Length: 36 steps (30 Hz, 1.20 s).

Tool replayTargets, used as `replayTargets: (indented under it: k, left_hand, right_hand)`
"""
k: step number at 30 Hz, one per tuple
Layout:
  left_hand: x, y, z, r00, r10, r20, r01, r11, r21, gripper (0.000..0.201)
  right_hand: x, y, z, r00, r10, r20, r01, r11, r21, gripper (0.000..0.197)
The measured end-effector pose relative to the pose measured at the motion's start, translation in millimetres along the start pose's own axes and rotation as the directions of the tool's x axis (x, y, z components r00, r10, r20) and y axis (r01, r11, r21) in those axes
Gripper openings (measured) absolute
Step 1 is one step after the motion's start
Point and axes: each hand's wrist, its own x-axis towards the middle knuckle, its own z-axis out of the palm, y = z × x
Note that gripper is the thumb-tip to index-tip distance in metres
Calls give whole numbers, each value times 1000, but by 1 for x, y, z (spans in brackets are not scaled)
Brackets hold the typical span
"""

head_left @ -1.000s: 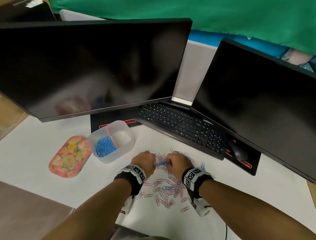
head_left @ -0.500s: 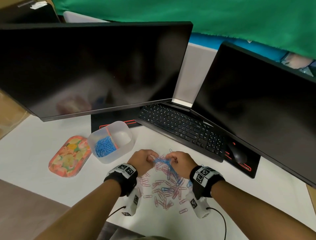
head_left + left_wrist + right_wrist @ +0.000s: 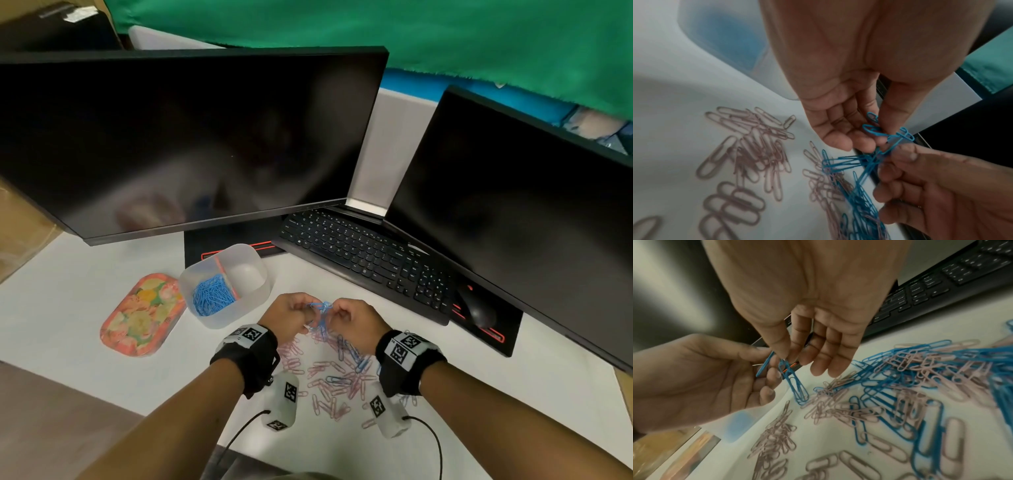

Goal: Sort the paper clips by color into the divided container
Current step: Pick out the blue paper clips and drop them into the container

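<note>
Item: divided container (image 3: 251,310), translucent plastic, standing on the white desk (image 3: 548,370); taken as landmark for all entries.

Contents: near compartment holds a heap of sorted blue clips (image 3: 212,297). An orange divider (image 3: 226,278) separates it from the far compartment, in which no clips show.

Left hand (image 3: 287,313): just right of the container, raised off the desk. Fingers curled, thumb and fingertips pinching a tangled bunch of blue paper clips (image 3: 320,317). In the left wrist view the same bunch (image 3: 869,160) hangs linked from the fingertips down toward the desk.

Right hand (image 3: 356,318): farther right of the container, facing the left hand, nearly touching it. Thumb and forefinger pinch the same blue bunch; remaining fingers loosely bent. The right wrist view shows a blue clip (image 3: 795,382) dangling from that pinch.

Loose clips (image 3: 334,380): scattered pile of pink and blue on the desk, right of and nearer than the container, below and between both wrists. Pink predominates on the side toward the container; blue gathers on the far side.

Fruit-patterned tray (image 3: 142,315): left of the container, just beside it, flat on the desk.

Keyboard (image 3: 363,255): black, right of and behind the container.

Mouse (image 3: 478,308): black, on a dark mat well right of the container.

Large monitor (image 3: 191,137): dark screen, directly behind the container. Second monitor (image 3: 513,219): dark, well to the right.
</note>
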Motion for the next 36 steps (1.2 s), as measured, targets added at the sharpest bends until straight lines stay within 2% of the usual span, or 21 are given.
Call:
replayTargets:
  k: [1, 3, 8, 10, 13, 15, 18, 21, 23, 26, 29, 31, 34, 36]
  left_hand:
    - [0, 1, 0, 1000, -3, -4, 3, 1000, -23, 15]
    - [-1, 2, 0, 1000, -9, -16, 8, 998, -66, 15]
    - [-6, 9, -1, 999, -44, -7, 41, 978, -207, 11]
    - [-10, 14, -2, 994, -87, 58, 102, 925, -366, 12]
    - [-18, 19, -7, 972, -132, 196, 219, 817, -534, 33]
    - [-24, 22, -13, 966, -115, 231, 230, 786, -574, 40]
    - [-30, 26, -26, 975, -69, 212, 189, 757, -626, 35]
    - [-35, 28, -48, 989, -88, 123, 147, 747, -648, 27]
    - [-38, 29, -66, 990, -143, -11, 104, 767, -634, 23]
    - [-38, 27, -96, 956, -191, -223, 0, 758, -653, 20]
    - [-35, 23, -122, 936, -223, -273, -45, 693, -720, 27]
    - [-30, 19, -130, 895, -287, -340, -6, 756, -655, 31]
    - [-23, 15, -134, 810, -348, -472, 87, 868, -490, 26]
    - [-19, 15, -133, 808, -327, -491, 109, 901, -420, 24]
  right_hand:
    - [1, -2, 1, 1000, -3, 6, 2, 1000, 25, 11]
    - [3, -5, 1, 1000, -1, -5, 1, 999, 44, 18]
    - [4, -22, -4, 1000, -12, 11, 12, 999, 42, 16]
    - [3, -31, -5, 999, -35, 11, 33, 994, 101, 17]
    - [3, -46, -3, 995, -95, -9, 95, 993, 66, 15]
    - [4, -56, -2, 990, -140, 20, 139, 989, 43, 7]
    - [3, -71, 1, 970, -238, 48, 241, 968, -64, 17]
    - [5, -83, 5, 951, -308, 23, 308, 945, -112, 24]
    - [7, -86, 7, 957, -289, 7, 289, 955, -74, 23]
    - [10, -82, 6, 972, -236, 7, 236, 970, -63, 19]
    - [10, -72, 4, 982, -190, 10, 190, 979, -77, 17]
    - [9, -65, 2, 987, -159, 10, 160, 981, -112, 16]
    - [5, -55, -3, 994, -109, 10, 109, 988, -109, 17]
    - [2, -48, -7, 996, -87, 7, 87, 989, -120, 17]
